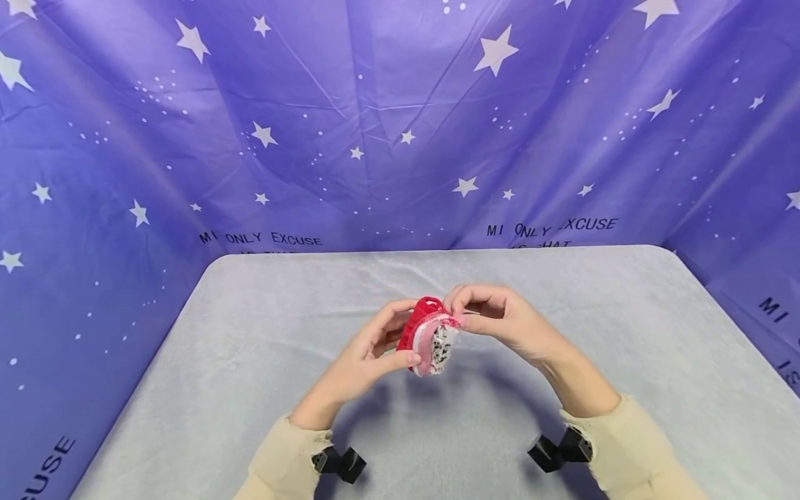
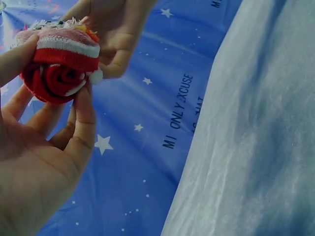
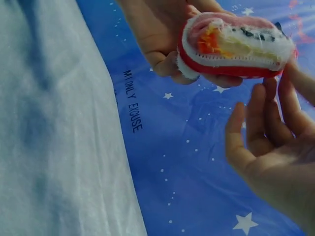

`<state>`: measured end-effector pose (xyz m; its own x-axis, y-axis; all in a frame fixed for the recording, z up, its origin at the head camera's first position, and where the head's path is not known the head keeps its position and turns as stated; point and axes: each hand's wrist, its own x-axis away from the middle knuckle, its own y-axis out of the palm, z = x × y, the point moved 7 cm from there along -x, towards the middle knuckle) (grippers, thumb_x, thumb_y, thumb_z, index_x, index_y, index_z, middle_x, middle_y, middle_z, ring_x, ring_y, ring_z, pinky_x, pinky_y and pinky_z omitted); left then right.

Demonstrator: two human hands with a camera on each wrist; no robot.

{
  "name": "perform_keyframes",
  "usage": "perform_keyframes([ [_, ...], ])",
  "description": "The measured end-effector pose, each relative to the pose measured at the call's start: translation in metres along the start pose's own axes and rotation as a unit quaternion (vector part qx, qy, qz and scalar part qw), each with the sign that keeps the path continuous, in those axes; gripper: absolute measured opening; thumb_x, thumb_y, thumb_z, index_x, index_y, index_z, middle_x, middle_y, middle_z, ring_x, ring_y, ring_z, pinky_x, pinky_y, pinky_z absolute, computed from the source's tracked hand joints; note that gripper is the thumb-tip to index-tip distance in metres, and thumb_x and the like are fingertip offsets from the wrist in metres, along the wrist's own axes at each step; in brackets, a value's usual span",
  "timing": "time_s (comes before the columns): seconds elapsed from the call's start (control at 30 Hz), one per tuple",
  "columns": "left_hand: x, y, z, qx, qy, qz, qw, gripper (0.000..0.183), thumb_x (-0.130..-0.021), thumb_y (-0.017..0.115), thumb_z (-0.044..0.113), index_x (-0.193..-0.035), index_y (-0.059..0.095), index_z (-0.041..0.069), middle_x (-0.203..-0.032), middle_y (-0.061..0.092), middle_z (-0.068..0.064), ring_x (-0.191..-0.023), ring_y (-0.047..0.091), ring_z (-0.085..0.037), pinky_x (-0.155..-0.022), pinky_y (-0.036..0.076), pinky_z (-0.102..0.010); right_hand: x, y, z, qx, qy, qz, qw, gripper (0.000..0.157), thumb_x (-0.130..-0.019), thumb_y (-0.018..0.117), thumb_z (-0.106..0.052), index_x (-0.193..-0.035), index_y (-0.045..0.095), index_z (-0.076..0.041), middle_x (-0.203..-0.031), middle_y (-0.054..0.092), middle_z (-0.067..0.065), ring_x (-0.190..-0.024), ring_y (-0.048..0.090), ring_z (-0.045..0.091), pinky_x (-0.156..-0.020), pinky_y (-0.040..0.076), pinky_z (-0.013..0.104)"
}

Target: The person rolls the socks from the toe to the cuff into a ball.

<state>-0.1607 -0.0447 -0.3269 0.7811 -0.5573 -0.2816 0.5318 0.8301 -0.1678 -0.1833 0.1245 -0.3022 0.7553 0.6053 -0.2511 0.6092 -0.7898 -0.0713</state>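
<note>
A red rolled-up sock [image 1: 409, 333] is held above the table between both hands. My left hand [image 1: 359, 357] grips it, with the thumb on the cuff side and the fingers round the back. With thumb and fingertips, my right hand [image 1: 512, 323] pinches the cuff's upper right edge. In the left wrist view the roll [image 2: 61, 81] shows a red spiral end under a folded cuff with a white band. Loose white, black and orange threads on the cuff's pink inside [image 3: 241, 42] face the right wrist camera.
A pale grey cloth covers the table [image 1: 250, 389], whose back corners are rounded. Behind and at both sides hangs a purple-blue curtain [image 1: 375, 173] with white stars and black lettering. Small black devices [image 1: 559, 450] are worn at both sleeve cuffs.
</note>
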Motion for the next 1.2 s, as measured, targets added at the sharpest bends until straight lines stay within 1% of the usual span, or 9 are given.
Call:
perform_keyframes([
  [0.3, 0.005, 0.006, -0.006, -0.017, -0.007, -0.038, 0.9991, 0.057, -0.091, 0.067, 0.006, -0.144, 0.046, 0.009, -0.137, 0.060, -0.018, -0.120, 0.062, -0.022, -0.103, 0.051, -0.033, 0.010, 0.006, -0.006, 0.090, -0.031, -0.012, 0.995, 0.017, -0.091, 0.059, 0.007, -0.090, 0.064, -0.010, -0.098, 0.067, -0.006, -0.094, 0.063, 0.012, -0.088, 0.054, 0.026],
  [0.5, 0.006, 0.014, -0.007, 0.018, 0.003, -0.092, 0.9956, 0.053, -0.094, 0.066, 0.009, -0.142, 0.047, 0.001, -0.130, 0.061, -0.025, -0.114, 0.064, -0.014, -0.098, 0.054, -0.032, 0.017, 0.006, -0.015, 0.175, -0.104, 0.081, 0.976, 0.020, -0.085, 0.058, 0.012, -0.085, 0.057, -0.008, -0.091, 0.060, -0.002, -0.091, 0.057, 0.014, -0.086, 0.050, 0.024],
  [0.6, 0.006, 0.018, -0.003, 0.049, 0.024, -0.131, 0.9899, 0.051, -0.095, 0.067, 0.015, -0.138, 0.048, -0.005, -0.122, 0.062, -0.031, -0.109, 0.064, -0.011, -0.095, 0.056, -0.034, 0.015, 0.007, -0.015, 0.172, -0.120, 0.091, 0.973, 0.020, -0.086, 0.058, 0.013, -0.085, 0.056, -0.008, -0.091, 0.059, -0.002, -0.092, 0.057, 0.014, -0.088, 0.050, 0.024],
  [0.7, 0.007, 0.020, -0.001, 0.063, 0.024, -0.145, 0.9871, 0.051, -0.094, 0.069, 0.019, -0.135, 0.051, -0.006, -0.121, 0.061, -0.032, -0.109, 0.064, -0.010, -0.097, 0.055, -0.035, 0.011, 0.011, -0.009, 0.136, -0.115, 0.053, 0.983, 0.014, -0.088, 0.056, 0.010, -0.086, 0.057, -0.004, -0.094, 0.061, -0.005, -0.092, 0.057, 0.015, -0.088, 0.050, 0.024],
  [0.83, 0.004, 0.013, -0.002, 0.006, -0.007, -0.078, 0.9969, 0.050, -0.089, 0.073, 0.013, -0.135, 0.055, 0.003, -0.126, 0.065, -0.021, -0.109, 0.064, -0.011, -0.098, 0.053, -0.033, 0.009, 0.005, 0.005, 0.069, -0.079, 0.031, 0.994, 0.017, -0.094, 0.054, 0.006, -0.095, 0.063, -0.008, -0.101, 0.063, -0.007, -0.096, 0.059, 0.011, -0.086, 0.051, 0.023],
  [0.97, -0.003, -0.002, -0.006, -0.100, -0.032, 0.073, 0.9918, 0.060, -0.083, 0.079, 0.015, -0.138, 0.053, 0.014, -0.121, 0.069, -0.008, -0.103, 0.064, -0.014, -0.085, 0.055, -0.027, 0.011, -0.013, 0.011, 0.098, -0.028, 0.147, 0.984, 0.015, -0.097, 0.055, 0.001, -0.106, 0.065, -0.006, -0.103, 0.066, -0.007, -0.096, 0.063, 0.007, -0.086, 0.054, 0.022],
  [1.03, -0.005, -0.007, -0.007, -0.155, -0.026, 0.157, 0.9750, 0.063, -0.080, 0.083, 0.016, -0.136, 0.054, 0.015, -0.116, 0.070, -0.005, -0.099, 0.065, -0.015, -0.078, 0.055, -0.026, 0.012, -0.014, 0.013, 0.130, 0.007, 0.203, 0.971, 0.017, -0.096, 0.060, -0.003, -0.112, 0.063, 0.000, -0.108, 0.067, -0.001, -0.097, 0.064, 0.007, -0.087, 0.055, 0.022],
  [1.1, -0.007, -0.007, -0.005, -0.224, -0.019, 0.219, 0.9494, 0.064, -0.077, 0.086, 0.018, -0.133, 0.055, 0.014, -0.116, 0.070, -0.004, -0.097, 0.065, -0.014, -0.075, 0.055, -0.025, 0.010, -0.008, 0.015, 0.142, 0.033, 0.224, 0.964, 0.028, -0.093, 0.065, -0.005, -0.119, 0.058, 0.002, -0.114, 0.067, 0.008, -0.096, 0.066, 0.007, -0.085, 0.057, 0.023],
  [1.2, -0.009, 0.003, 0.001, -0.315, 0.005, 0.247, 0.9164, 0.064, -0.077, 0.086, 0.025, -0.131, 0.055, 0.011, -0.119, 0.065, -0.004, -0.095, 0.065, -0.016, -0.074, 0.055, -0.025, 0.006, 0.000, 0.019, 0.155, 0.047, 0.235, 0.958, 0.044, -0.088, 0.073, -0.005, -0.127, 0.053, 0.001, -0.123, 0.063, 0.018, -0.097, 0.066, 0.005, -0.084, 0.057, 0.022],
])
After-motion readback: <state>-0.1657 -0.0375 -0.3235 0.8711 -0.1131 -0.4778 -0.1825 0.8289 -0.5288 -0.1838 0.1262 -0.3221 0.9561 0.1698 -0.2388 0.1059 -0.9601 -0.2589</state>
